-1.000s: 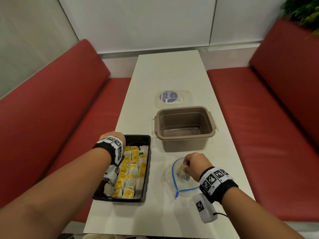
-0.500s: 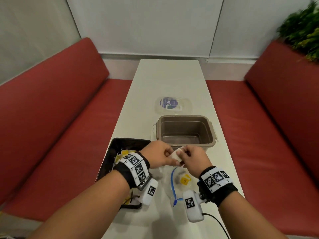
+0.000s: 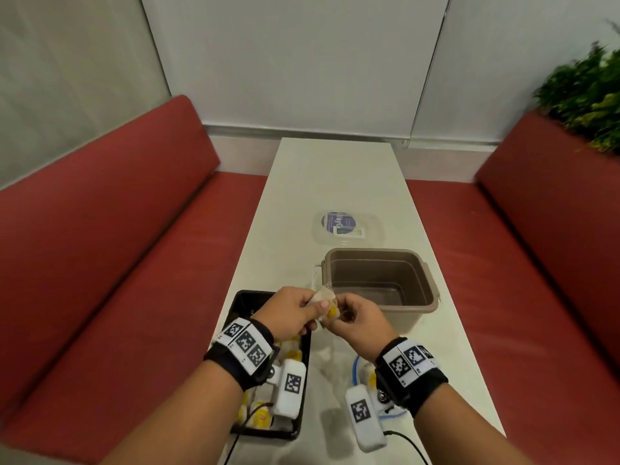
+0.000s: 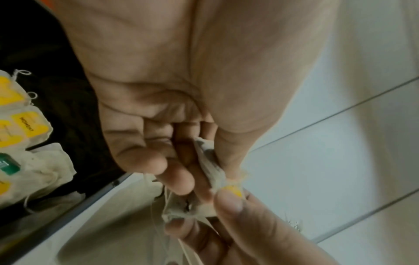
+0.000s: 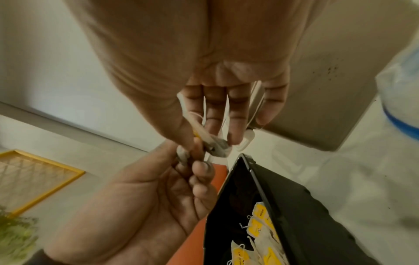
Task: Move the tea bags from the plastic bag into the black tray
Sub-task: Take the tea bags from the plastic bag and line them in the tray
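Tea bag [image 3: 323, 305] now chest-high (both-handed)

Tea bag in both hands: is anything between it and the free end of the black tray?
Nothing visible does. The tea bag is held just above the black tray, beside its bare far end; only the left hand hangs over that end.

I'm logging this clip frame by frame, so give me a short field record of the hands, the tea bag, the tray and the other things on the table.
left hand: pinches tea bag
right hand: pinches the same tea bag
tea bag place: in the air between tray and tub
tray: black, part filled with tea bags, its far end bare
plastic bag: on table under right wrist, at least one bag inside
tub: brown, open, empty
lid: flat on table beyond tub
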A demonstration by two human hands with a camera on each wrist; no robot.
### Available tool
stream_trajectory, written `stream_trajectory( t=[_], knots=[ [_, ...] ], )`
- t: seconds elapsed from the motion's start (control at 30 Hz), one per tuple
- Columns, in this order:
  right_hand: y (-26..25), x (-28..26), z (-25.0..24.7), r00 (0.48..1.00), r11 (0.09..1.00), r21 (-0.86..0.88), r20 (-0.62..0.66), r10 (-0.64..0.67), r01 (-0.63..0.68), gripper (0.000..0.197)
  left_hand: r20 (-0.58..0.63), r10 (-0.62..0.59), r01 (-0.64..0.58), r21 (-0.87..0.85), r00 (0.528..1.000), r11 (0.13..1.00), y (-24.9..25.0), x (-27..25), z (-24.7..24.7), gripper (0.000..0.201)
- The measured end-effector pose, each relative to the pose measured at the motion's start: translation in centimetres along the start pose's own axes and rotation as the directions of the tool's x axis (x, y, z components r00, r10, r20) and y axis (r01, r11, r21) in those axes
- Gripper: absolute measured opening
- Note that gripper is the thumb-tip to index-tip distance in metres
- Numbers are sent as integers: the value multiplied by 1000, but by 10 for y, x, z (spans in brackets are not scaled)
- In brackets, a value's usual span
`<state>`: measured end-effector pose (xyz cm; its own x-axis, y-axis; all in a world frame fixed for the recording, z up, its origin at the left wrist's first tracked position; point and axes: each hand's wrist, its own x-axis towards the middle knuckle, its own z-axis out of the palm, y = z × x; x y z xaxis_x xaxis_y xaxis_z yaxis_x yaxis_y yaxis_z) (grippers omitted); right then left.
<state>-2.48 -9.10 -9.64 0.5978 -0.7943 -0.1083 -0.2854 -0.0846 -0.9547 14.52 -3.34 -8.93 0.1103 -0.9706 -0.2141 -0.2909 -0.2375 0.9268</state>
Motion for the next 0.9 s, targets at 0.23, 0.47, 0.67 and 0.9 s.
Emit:
stream_trajectory(
  t=[0.23,0.47,0.67,0.9],
  knots=[
    [8,21,18,989,992,-124,-146,19,-37,5,-110,-101,87,-126,989,988,-11,3,-29,19],
    [18,16,16,988,980,-170,-135,77,-99,7,-159,-159,225,669,974,709,-35,10,-52,21],
    [28,8,15,988,981,-165,-131,76,-97,10,-118,-397,287,871,910,399,-52,39,-40,26],
    [31,-4,9,991,985,-138,-100,89,-103,6,-136,-492,304,911,860,278,-74,52,-38,29]
  ],
)
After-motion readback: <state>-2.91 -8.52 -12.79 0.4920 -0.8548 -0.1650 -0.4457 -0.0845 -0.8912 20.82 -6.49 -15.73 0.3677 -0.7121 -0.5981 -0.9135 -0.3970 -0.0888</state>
